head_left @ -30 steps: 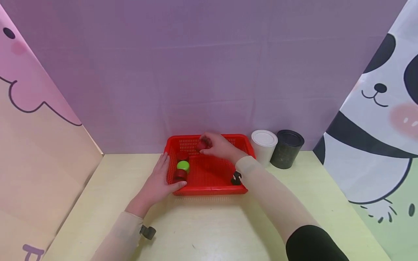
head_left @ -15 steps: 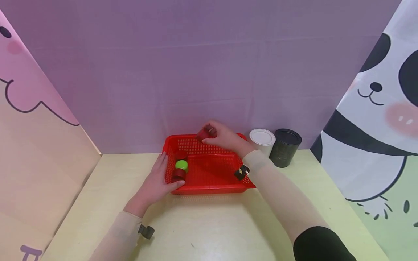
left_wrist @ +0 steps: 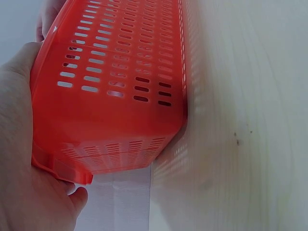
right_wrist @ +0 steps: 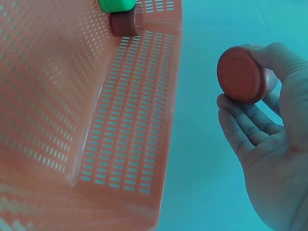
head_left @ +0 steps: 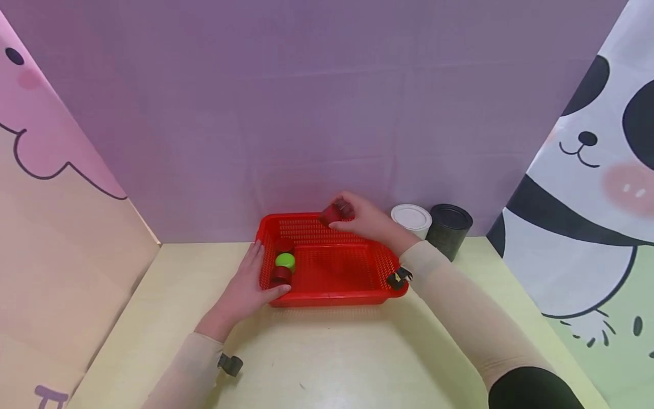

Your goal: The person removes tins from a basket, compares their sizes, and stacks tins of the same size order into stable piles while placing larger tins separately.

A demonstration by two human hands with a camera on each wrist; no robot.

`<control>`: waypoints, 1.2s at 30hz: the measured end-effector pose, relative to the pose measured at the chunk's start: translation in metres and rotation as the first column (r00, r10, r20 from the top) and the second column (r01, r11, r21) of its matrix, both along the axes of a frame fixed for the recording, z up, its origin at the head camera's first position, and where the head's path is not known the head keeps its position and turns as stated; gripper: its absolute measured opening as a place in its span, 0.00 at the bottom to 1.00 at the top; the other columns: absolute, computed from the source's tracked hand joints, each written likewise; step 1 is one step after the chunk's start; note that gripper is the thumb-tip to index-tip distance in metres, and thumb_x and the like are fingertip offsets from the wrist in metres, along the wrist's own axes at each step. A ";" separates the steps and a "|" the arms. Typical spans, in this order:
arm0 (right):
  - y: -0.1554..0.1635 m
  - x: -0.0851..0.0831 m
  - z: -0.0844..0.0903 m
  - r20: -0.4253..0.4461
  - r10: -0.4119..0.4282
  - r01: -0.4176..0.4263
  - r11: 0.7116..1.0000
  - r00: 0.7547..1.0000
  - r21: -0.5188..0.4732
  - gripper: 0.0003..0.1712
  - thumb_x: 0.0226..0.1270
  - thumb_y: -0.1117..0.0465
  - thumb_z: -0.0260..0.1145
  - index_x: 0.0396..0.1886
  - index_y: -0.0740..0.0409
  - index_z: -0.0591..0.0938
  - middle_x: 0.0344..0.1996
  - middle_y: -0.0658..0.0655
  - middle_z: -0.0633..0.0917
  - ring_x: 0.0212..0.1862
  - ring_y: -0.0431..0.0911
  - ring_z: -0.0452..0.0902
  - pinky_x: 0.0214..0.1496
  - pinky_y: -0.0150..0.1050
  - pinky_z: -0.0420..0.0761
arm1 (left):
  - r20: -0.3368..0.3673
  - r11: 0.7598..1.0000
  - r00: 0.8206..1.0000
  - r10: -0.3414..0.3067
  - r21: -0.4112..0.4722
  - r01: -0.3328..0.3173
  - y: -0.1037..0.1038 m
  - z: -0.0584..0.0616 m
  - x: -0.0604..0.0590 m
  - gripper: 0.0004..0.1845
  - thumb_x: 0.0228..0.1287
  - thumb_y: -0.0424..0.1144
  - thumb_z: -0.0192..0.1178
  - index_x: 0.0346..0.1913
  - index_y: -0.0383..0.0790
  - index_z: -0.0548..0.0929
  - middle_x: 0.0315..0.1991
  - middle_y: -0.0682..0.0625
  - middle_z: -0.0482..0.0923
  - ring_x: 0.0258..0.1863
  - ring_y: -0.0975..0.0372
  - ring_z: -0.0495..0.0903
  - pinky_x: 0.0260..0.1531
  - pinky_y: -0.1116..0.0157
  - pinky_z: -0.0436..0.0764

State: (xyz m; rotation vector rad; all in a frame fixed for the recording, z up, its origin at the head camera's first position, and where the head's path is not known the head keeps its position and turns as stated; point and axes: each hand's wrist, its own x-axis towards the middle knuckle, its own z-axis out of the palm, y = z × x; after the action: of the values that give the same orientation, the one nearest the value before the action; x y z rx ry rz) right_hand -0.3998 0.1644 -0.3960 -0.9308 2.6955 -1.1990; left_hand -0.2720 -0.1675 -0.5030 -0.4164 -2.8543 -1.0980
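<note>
My right hand [head_left: 360,217] pinches a small dark-red round container [head_left: 334,213] between thumb and fingers, up over the back rim of the red plastic basket [head_left: 334,295]. In the right wrist view this round container [right_wrist: 238,76] turns its flat face to the camera, beyond the basket's edge. My left hand [head_left: 249,287] rests at the basket's front left corner, straight fingers along the left side and thumb on the front rim. Inside the basket, a bright green round piece [head_left: 285,261] lies between a dark-red one [head_left: 281,275] and another red one [head_left: 284,245].
A white lidded can [head_left: 411,218] and a black lidded can [head_left: 451,224] stand side by side behind the basket's right end. The pale wooden table [head_left: 327,358] meets a purple cloth wall [head_left: 327,113] at the back. Printed panels flank both sides.
My right hand has lifted the dark-red container from inside the basket to above its back rim and shifted it right. My left hand stays at the corner.
</note>
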 end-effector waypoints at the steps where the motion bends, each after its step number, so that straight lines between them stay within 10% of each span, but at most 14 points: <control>1: 0.002 0.002 0.000 0.002 0.003 -0.003 1.000 1.000 -0.003 0.30 0.70 0.60 0.81 0.67 0.53 0.79 0.56 0.56 0.86 0.59 0.53 0.82 0.65 0.52 0.86 | -0.001 1.000 1.000 0.001 0.000 -0.001 0.000 0.000 0.000 0.70 0.60 0.67 0.78 0.91 0.38 0.46 0.92 0.42 0.41 0.90 0.44 0.42 0.66 0.38 0.82; 36: 0.091 0.058 -0.025 0.019 -0.203 0.203 0.966 0.979 -0.157 0.31 0.71 0.65 0.80 0.65 0.61 0.73 0.61 0.62 0.84 0.61 0.58 0.85 0.64 0.52 0.88 | 0.000 1.000 1.000 0.012 0.003 -0.012 -0.002 0.001 0.001 0.71 0.60 0.66 0.79 0.91 0.38 0.45 0.92 0.43 0.40 0.90 0.44 0.41 0.66 0.38 0.82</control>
State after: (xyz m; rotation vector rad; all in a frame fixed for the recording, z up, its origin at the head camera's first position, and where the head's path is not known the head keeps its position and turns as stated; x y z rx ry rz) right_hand -0.3420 0.2559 -0.4210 -0.6783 2.7822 -1.4697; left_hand -0.2708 -0.1690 -0.5016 -0.3985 -2.8511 -1.0996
